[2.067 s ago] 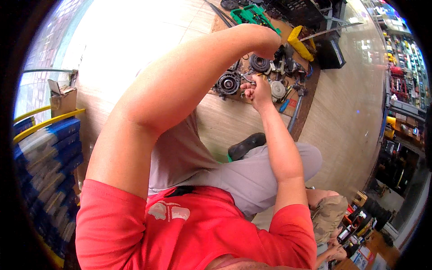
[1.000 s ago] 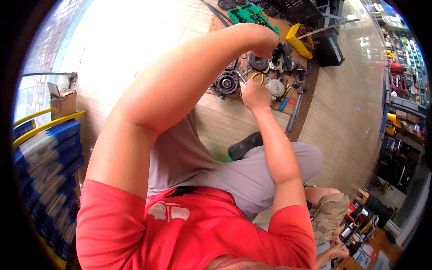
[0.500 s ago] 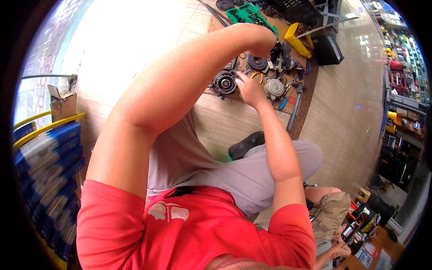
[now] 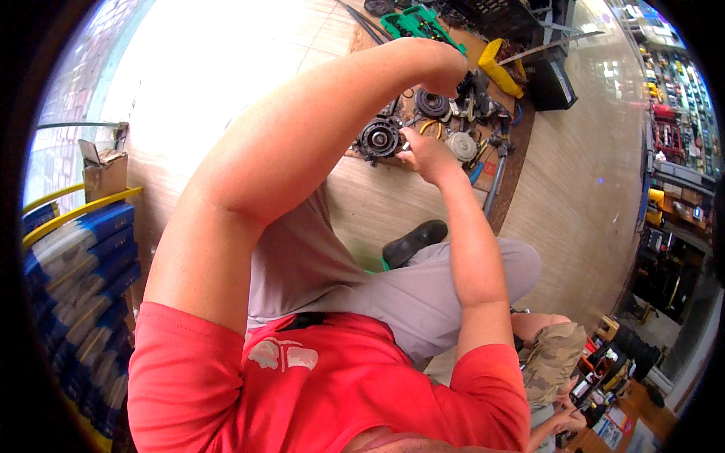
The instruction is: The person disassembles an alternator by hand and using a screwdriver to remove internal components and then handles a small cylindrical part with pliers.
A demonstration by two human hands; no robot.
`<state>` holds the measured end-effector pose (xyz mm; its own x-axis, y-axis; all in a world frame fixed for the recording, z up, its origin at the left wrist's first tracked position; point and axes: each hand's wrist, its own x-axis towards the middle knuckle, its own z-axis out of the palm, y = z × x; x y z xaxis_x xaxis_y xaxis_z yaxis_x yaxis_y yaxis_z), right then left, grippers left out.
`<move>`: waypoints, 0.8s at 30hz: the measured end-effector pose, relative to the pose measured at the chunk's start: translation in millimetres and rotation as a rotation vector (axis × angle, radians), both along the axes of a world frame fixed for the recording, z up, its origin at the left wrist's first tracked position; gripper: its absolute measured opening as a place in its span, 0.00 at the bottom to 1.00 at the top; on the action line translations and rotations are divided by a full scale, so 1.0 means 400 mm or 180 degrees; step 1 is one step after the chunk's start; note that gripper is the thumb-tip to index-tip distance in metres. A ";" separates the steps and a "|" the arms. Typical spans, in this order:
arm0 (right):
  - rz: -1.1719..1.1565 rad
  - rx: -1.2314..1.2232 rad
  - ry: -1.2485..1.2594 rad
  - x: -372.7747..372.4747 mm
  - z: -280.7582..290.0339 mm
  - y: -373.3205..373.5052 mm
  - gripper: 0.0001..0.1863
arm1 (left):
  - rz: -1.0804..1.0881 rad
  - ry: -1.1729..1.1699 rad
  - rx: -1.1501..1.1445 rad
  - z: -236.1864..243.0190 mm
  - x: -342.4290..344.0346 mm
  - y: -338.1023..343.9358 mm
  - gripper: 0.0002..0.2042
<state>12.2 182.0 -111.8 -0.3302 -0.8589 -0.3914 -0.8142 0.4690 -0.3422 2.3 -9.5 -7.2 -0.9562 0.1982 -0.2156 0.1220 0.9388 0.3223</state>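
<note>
My left hand [image 4: 445, 69] reaches over the far part of the board, bent at the wrist. Its fingers are hidden, so what they touch does not show. Nearest to it lies a dark grooved pulley [image 4: 432, 103]. My right hand [image 4: 430, 157] is closed beside a round black motor-like part with a ringed centre [image 4: 379, 138]. Thumb and forefinger are curled together at that part's right edge, around something small that I cannot make out. A round silver metal housing [image 4: 461, 146] sits just right of this hand.
A brown board [image 4: 516, 143] carries several loose parts, a metal bar tool [image 4: 496, 180] and a blue-handled tool [image 4: 476, 174]. Beyond are a green tool case [image 4: 414, 24] and a yellow container [image 4: 500, 68]. Blue stacked boxes [image 4: 83, 264] stand left; another person's hands [image 4: 568, 417] show lower right.
My right hand has drawn slightly right and nearer, off the round black part, and its fingers have curled from a stretched reach. My left hand has shifted a little to the right.
</note>
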 end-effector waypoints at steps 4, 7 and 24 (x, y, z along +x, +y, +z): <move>-0.0137 -0.0017 0.0428 0.015 -0.007 -0.013 0.23 | 0.0019 -0.0005 0.0028 0.006 0.008 -0.003 0.17; -0.0268 -0.0094 0.0636 0.033 -0.002 -0.027 0.21 | 0.0077 -0.0043 0.0017 0.009 0.017 -0.008 0.17; -0.2121 -0.1249 -0.1314 -0.028 -0.111 -0.036 0.19 | -0.0062 -0.0104 0.0017 0.010 0.008 0.001 0.16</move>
